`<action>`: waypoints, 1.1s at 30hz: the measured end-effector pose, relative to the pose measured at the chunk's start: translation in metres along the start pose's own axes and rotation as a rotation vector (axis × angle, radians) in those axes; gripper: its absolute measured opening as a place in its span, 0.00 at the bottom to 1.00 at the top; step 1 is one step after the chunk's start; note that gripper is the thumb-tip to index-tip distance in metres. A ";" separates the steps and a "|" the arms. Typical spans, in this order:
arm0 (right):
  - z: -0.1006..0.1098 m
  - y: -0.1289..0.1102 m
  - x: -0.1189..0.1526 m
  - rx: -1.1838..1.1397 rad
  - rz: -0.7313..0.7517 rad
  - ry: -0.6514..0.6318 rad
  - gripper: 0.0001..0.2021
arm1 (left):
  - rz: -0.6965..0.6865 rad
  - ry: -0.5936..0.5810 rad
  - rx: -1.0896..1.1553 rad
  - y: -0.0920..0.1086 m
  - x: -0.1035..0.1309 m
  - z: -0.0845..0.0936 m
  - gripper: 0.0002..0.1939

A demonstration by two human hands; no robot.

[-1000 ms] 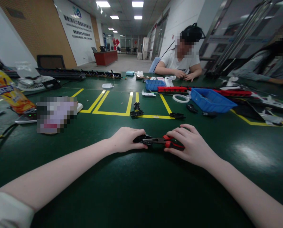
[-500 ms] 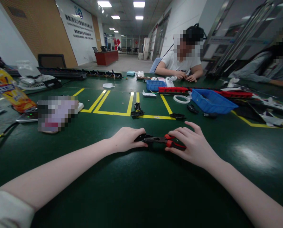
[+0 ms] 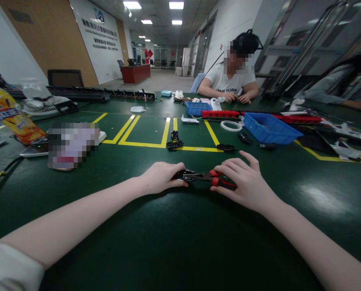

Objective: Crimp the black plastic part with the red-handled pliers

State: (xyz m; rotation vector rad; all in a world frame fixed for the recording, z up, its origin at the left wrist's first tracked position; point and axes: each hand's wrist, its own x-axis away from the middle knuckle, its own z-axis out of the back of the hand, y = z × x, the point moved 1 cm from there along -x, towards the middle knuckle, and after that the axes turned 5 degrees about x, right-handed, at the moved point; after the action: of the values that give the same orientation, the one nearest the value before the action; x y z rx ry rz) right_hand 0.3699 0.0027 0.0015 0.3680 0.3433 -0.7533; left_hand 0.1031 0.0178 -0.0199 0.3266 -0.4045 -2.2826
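From my remote seat I take the pliers as the centre of my clock, 12 being straight ahead. My left hand [image 3: 159, 178], at 9 o'clock, pinches a small, glossy black part [image 3: 184, 175] between thumb and fingers. My right hand [image 3: 244, 182], at 3, grasps the red-and-black handles of the pliers [image 3: 205, 177], one finger lifted away from them. The dark, tapered metal jaws reach the black part's right end; I cannot tell whether they bite on it.

Both hands work just above the table [image 3: 180, 238], smooth, dark green and shiny. Toward 6 o'clock its surface spreads wide between my forearms, so I have room to pull back. Ahead, yellow tape [image 3: 195, 149] lies flat, its straight edges forming angular outlines.

I count one jumbled black cluster [image 3: 175, 140] at 11 o'clock and three separate dark pieces [image 3: 225, 148], from 1 round to 2. Beyond are two blue trays: the larger, straight-walled tray [image 3: 282, 135] at 2, the smaller tray [image 3: 198, 108] near 12. One flat white ring [image 3: 230, 125] lies at 1, one phone [image 3: 73, 147] at 10.
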 end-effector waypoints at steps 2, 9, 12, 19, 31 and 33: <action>0.000 0.001 0.000 0.008 0.002 0.008 0.20 | 0.001 -0.002 -0.014 0.000 0.000 0.000 0.18; -0.003 -0.002 0.001 0.002 0.000 0.010 0.20 | 0.000 0.017 -0.006 -0.001 0.000 -0.001 0.17; -0.005 -0.004 0.001 -0.012 -0.002 0.006 0.20 | 0.006 0.010 0.015 -0.001 0.000 -0.002 0.17; -0.005 -0.002 0.001 -0.004 0.010 0.009 0.20 | 0.004 0.002 0.006 0.000 0.000 0.000 0.17; -0.003 0.005 0.004 0.022 -0.006 0.006 0.21 | 0.009 0.007 0.014 0.001 0.001 0.001 0.18; -0.003 0.004 0.004 0.022 -0.019 0.020 0.21 | -0.002 0.016 0.009 0.001 0.001 0.001 0.19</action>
State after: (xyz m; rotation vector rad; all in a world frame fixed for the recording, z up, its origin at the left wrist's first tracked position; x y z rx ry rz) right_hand 0.3754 0.0042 -0.0022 0.3940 0.3576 -0.7733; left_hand 0.1024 0.0168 -0.0190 0.3500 -0.4066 -2.2791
